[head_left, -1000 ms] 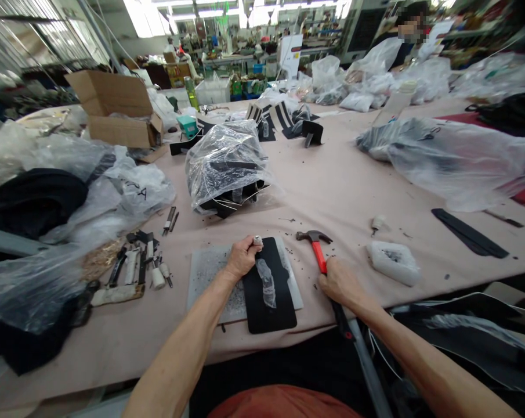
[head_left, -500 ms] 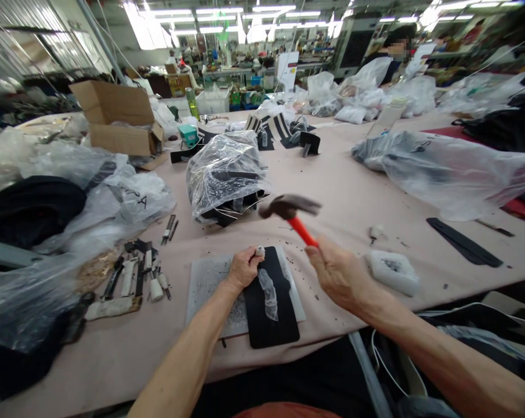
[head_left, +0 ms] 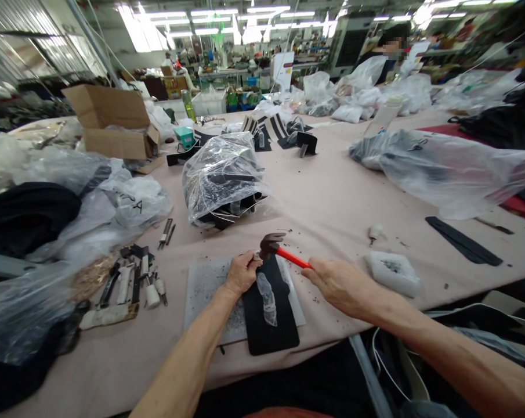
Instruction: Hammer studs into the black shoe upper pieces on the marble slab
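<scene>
My right hand (head_left: 332, 284) grips the red handle of a claw hammer (head_left: 293, 256). The hammer's dark head is down at the top of a punch (head_left: 257, 255), whose light-wrapped upper end pokes out of my closed left hand (head_left: 242, 273); its lower end is hidden by my fingers. Beneath lies a flat black panel (head_left: 273, 339) with a strip wrapped in clear plastic (head_left: 267, 299) on it. The panel rests on a pitted white board (head_left: 201, 296), and my left hand is over the panel's far left corner.
Several hand tools (head_left: 134, 278) lie to the left. Behind the board stands a plastic-covered pile of black pieces (head_left: 223, 174). On the right are a small white block with dark bits (head_left: 393, 273), a black strip (head_left: 462, 241) and a large plastic bag (head_left: 445, 168). A cardboard box (head_left: 109, 122) stands back left.
The hammer has come down from its raised position, so its head now meets the punch's top. My left hand keeps its hold on the punch.
</scene>
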Demonstrator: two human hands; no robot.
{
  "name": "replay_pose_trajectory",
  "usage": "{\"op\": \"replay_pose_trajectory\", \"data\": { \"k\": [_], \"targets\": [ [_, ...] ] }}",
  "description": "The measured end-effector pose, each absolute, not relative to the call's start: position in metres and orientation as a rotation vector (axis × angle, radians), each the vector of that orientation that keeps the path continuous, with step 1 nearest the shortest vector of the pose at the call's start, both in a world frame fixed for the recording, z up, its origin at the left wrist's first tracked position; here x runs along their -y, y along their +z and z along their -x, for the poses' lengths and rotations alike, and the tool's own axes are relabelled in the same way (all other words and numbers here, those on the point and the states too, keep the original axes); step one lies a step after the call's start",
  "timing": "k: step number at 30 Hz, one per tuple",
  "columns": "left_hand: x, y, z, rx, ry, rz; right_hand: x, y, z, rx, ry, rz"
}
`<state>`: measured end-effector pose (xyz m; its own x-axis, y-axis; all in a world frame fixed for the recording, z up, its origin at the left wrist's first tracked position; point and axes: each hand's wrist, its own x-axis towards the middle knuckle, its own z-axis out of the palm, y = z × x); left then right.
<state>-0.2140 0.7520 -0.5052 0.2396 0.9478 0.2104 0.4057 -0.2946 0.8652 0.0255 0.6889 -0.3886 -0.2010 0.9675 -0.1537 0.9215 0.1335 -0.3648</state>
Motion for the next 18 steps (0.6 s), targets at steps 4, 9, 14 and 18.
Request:
{"op": "replay_pose_trajectory", "data": {
  "k": [4, 9, 14, 18],
  "targets": [
    [-0.752, -0.507, 0.214, -1.217, 1.034, -1.797, -0.695, -0.417, -0.054, 2.008, 0.821, 1.984],
    [-0.752, -0.506, 0.215, -1.217, 1.016, -1.793, -0.689, -0.471, -0.074, 1.816, 0.792, 2.321],
    [-0.750, -0.503, 0.215, -1.222, 1.020, -1.823, -0.675, -0.478, -0.030, 2.068, 0.291, 1.825],
    [-0.751, -0.505, 0.214, -1.250, 1.036, -1.796, -0.673, -0.483, 0.034, 2.231, 0.561, 1.107]
  ]
}}
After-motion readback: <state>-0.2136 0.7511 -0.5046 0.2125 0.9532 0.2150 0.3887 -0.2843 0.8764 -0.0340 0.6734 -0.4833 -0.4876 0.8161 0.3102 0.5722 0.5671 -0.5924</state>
